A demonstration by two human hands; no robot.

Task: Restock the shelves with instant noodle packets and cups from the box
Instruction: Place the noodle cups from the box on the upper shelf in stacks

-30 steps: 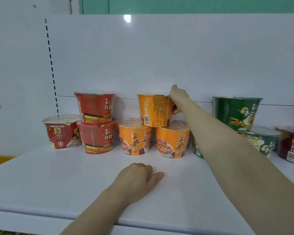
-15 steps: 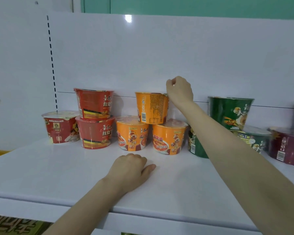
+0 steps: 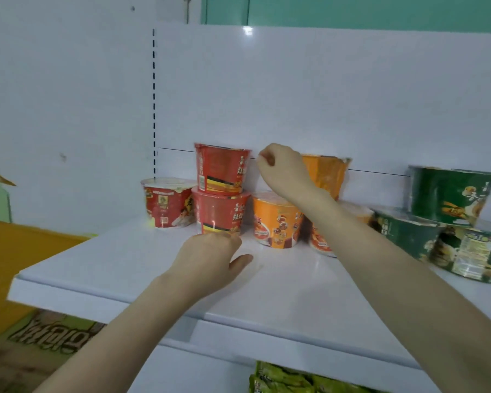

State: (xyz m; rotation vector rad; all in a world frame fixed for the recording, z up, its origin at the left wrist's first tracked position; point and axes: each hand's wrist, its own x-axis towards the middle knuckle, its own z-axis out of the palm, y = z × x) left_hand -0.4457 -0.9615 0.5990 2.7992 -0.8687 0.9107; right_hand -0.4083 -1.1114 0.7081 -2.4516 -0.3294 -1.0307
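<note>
Head view, right hand raised in empty fist, left hand relaxed, empty, resting on shelf

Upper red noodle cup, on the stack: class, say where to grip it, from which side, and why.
Grip the upper red noodle cup round its side wall just under the rim, coming from the front. It stands upright and widens upward, so the rim should stop slipping; the back panel blocks the rear.

Cups stacked two high at shelf back, packets underneath
</note>
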